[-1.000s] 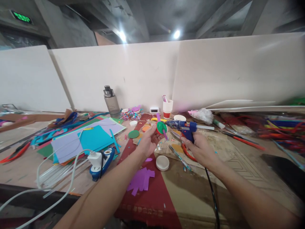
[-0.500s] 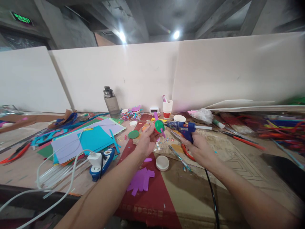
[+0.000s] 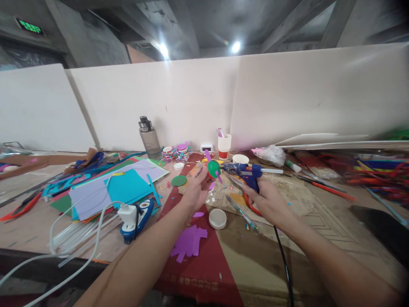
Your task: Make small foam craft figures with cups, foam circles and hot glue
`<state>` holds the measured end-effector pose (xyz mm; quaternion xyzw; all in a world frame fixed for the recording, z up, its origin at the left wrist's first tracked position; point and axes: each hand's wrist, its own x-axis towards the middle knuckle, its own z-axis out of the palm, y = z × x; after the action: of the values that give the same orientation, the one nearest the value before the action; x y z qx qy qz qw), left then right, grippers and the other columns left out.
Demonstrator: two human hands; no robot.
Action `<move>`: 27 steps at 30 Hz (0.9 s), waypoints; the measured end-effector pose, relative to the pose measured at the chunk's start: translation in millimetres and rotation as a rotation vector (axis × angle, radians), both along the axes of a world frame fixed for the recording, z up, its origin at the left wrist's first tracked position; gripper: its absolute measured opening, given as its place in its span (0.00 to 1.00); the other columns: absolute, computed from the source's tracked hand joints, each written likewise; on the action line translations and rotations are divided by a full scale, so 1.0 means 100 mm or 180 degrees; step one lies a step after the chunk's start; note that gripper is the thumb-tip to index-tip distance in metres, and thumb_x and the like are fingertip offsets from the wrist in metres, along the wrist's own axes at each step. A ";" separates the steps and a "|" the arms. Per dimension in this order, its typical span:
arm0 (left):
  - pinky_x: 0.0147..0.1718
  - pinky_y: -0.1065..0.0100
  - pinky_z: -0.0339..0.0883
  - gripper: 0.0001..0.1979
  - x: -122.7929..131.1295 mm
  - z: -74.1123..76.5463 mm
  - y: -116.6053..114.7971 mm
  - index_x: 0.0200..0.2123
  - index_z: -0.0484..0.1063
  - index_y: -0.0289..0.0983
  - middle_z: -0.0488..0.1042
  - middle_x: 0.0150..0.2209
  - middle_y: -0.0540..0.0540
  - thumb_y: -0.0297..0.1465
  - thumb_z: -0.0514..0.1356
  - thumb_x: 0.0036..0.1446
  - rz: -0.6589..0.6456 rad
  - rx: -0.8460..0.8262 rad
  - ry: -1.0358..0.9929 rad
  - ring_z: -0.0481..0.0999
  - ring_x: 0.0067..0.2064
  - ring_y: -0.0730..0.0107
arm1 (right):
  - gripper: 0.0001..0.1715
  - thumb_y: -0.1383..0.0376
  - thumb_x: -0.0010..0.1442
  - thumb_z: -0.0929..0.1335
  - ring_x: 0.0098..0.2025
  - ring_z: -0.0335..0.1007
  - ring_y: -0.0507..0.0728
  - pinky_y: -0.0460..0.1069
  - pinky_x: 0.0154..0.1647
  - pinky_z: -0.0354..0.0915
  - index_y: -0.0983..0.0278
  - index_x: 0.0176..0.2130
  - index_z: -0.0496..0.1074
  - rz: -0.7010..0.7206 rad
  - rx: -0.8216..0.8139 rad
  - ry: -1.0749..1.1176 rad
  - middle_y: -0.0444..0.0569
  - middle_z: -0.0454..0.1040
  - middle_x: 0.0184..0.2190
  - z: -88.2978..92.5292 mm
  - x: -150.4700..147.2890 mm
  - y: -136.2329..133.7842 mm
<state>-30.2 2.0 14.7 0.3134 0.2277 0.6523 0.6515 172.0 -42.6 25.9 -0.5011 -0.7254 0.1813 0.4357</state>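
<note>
Between the fingers of my left hand (image 3: pixel 198 187) is a small round green craft piece (image 3: pixel 214 169) with purple paper strips sticking out at its edge. My right hand (image 3: pixel 267 197) grips a blue glue gun (image 3: pixel 247 170), its nozzle pointing left, close to the green piece's right edge. From the gun's back end juts a white glue stick (image 3: pixel 271 171). Below my hands lie a round white lid (image 3: pixel 217 218), purple paper strips (image 3: pixel 191 242) and a pen (image 3: pixel 242 212). Orange-handled scissors (image 3: pixel 251 204) are partly hidden by my right hand.
Coloured paper sheets (image 3: pixel 128 187) and a blue power strip (image 3: pixel 137 221) with white cables lie at the left. Along the back stand a grey bottle (image 3: pixel 149 138) and a paper cup (image 3: pixel 224 147) with pens. A black cable (image 3: pixel 283 260) hangs over the front edge.
The green piece has tilted slightly in my left hand, and its purple strips sit a little further left and lower. The glue gun has barely moved.
</note>
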 end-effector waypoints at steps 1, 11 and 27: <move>0.34 0.72 0.65 0.11 0.00 -0.01 0.00 0.34 0.76 0.35 0.78 0.32 0.50 0.33 0.71 0.49 -0.0035 -0.0001 0.0012 0.74 0.31 0.75 | 0.20 0.52 0.62 0.63 0.31 0.70 0.60 0.53 0.34 0.65 0.63 0.43 0.72 -0.0014 -0.0091 -0.0008 0.51 0.76 0.30 0.00 0.00 0.00; 0.34 0.69 0.66 0.10 0.04 -0.04 -0.03 0.32 0.77 0.34 0.79 0.32 0.46 0.35 0.69 0.51 -0.0197 -0.0055 0.0134 0.76 0.33 0.70 | 0.20 0.53 0.60 0.62 0.33 0.69 0.61 0.54 0.37 0.64 0.65 0.42 0.72 -0.0063 -0.0127 -0.0052 0.53 0.75 0.32 0.07 0.01 -0.01; 0.33 0.72 0.66 0.13 0.00 0.01 -0.03 0.32 0.76 0.34 0.78 0.30 0.49 0.36 0.71 0.47 -0.0143 0.0123 0.0094 0.74 0.32 0.74 | 0.21 0.53 0.63 0.62 0.35 0.70 0.61 0.54 0.38 0.64 0.66 0.44 0.72 0.0032 -0.0301 -0.0050 0.52 0.75 0.30 0.05 0.02 -0.03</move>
<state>-29.8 -1.3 15.4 0.3406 0.2175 0.6371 0.6564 173.9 -45.3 30.7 -0.5189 -0.7219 0.2136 0.4050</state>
